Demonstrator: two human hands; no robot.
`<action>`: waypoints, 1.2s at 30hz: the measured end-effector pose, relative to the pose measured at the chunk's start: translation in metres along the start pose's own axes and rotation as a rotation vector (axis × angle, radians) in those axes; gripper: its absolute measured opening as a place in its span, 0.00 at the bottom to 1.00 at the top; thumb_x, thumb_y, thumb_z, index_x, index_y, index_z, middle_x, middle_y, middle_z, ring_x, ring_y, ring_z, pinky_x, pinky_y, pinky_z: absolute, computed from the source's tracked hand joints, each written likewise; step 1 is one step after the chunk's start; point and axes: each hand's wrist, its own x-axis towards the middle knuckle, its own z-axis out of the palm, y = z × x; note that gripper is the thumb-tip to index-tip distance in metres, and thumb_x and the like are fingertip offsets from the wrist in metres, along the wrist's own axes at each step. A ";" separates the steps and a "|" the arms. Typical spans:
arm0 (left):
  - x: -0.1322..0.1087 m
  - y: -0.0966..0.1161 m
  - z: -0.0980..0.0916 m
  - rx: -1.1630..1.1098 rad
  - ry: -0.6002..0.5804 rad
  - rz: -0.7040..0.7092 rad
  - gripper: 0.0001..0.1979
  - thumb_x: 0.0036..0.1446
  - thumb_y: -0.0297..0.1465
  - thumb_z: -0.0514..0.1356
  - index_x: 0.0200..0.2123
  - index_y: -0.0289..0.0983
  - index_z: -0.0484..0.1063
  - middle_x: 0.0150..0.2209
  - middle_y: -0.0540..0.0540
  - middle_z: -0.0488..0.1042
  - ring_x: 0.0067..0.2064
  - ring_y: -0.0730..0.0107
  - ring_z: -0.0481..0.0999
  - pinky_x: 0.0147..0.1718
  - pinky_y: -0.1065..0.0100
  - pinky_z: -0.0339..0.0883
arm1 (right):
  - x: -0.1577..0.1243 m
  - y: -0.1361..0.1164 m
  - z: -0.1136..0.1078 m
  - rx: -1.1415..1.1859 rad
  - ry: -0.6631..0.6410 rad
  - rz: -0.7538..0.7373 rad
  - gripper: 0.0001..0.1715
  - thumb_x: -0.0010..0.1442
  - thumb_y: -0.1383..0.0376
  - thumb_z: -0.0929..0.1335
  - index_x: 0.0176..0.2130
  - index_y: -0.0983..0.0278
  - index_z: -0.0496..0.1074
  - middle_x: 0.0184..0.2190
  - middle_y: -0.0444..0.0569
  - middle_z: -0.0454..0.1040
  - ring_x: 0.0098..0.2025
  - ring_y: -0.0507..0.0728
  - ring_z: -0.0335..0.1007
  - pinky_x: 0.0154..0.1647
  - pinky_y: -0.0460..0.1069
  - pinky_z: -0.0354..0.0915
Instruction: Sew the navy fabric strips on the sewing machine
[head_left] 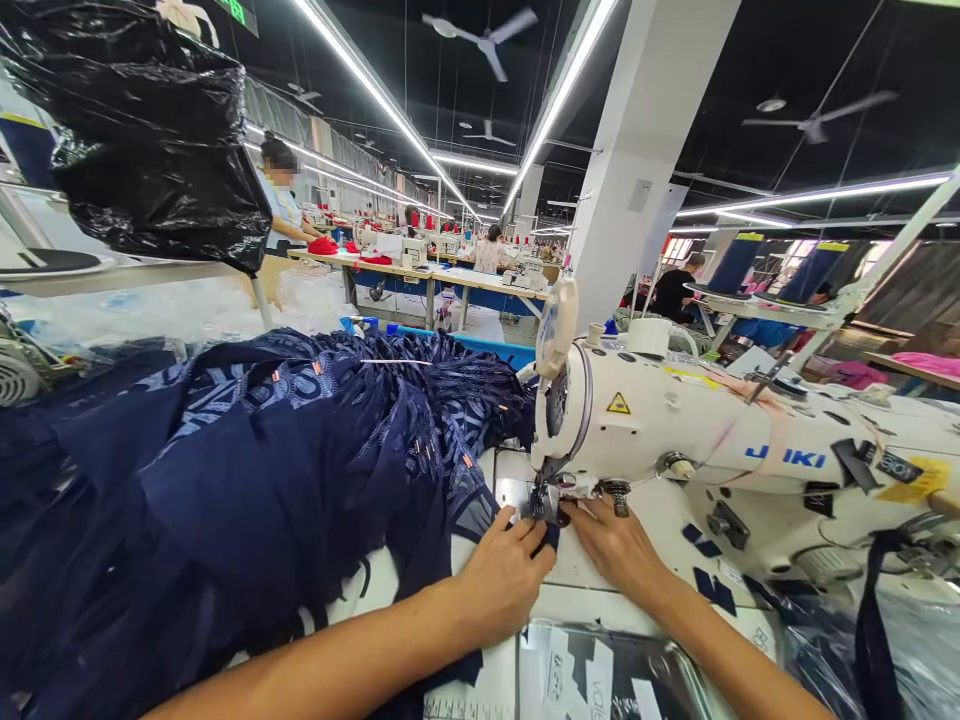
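A white JUKI sewing machine (720, 440) stands on the table, its needle and presser foot (541, 500) at the left end. My left hand (506, 575) lies on a navy fabric piece (469, 520), fingers pressed together, holding it down right by the presser foot. My right hand (611, 545) rests on the machine bed just right of the needle, fingers pinched on the fabric's edge. A large heap of navy printed fabric (247, 470) spreads to the left.
A metal tray (660, 680) with white labels sits at the front edge. Small navy pieces (712, 590) lie on the bed. A black plastic bag (150, 130) hangs at upper left. Other people work at tables (420, 270) behind.
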 end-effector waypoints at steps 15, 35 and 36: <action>-0.002 -0.002 -0.006 -0.050 0.081 0.064 0.11 0.54 0.24 0.51 0.41 0.33 0.67 0.45 0.40 0.70 0.51 0.60 0.64 0.55 0.54 0.48 | 0.000 -0.007 -0.004 0.237 -0.085 -0.174 0.16 0.59 0.75 0.58 0.41 0.69 0.70 0.38 0.54 0.73 0.44 0.57 0.67 0.44 0.54 0.67; 0.005 -0.002 -0.004 -0.030 0.054 -0.015 0.10 0.54 0.24 0.51 0.40 0.33 0.67 0.44 0.41 0.70 0.49 0.61 0.65 0.52 0.55 0.52 | -0.003 0.013 0.009 0.087 -0.221 -0.214 0.22 0.55 0.78 0.58 0.48 0.71 0.67 0.47 0.57 0.70 0.44 0.60 0.69 0.37 0.53 0.71; 0.005 -0.002 -0.004 -0.028 0.056 -0.016 0.10 0.54 0.24 0.51 0.40 0.33 0.67 0.44 0.41 0.69 0.49 0.61 0.66 0.52 0.55 0.53 | -0.003 0.013 0.009 0.091 -0.227 -0.208 0.22 0.55 0.79 0.58 0.48 0.71 0.67 0.47 0.57 0.70 0.44 0.60 0.68 0.37 0.53 0.71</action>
